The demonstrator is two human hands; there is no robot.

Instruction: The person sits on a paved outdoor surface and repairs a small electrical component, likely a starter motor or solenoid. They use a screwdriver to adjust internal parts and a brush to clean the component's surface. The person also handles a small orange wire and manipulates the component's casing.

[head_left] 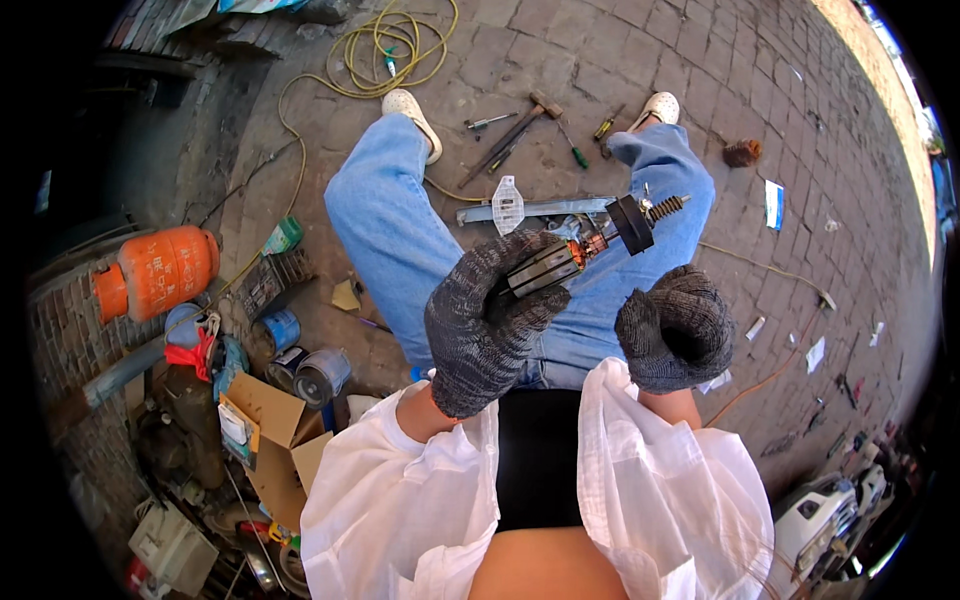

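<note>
My left hand [485, 325], in a dark knit glove, grips a motor armature [540, 272] by its laminated core. Copper windings show beside the grip, and a black disc [632, 225] and threaded shaft end [666, 210] point up and right. My gloved right hand [675, 325] is curled closed below and right of the shaft, apart from it; whatever it may hold is hidden. Beyond the armature, a grey metal bar [535, 208] with a clear plastic piece [508, 200] lies between my denim-covered legs.
A hammer [540, 108], screwdrivers [576, 150] and other tools lie on paving between my shoes. A yellow hose [380, 70] coils at upper left. An orange gas cylinder [165, 265], cans [320, 375] and a cardboard box [270, 420] stand left. Paper scraps [773, 205] and cords lie right.
</note>
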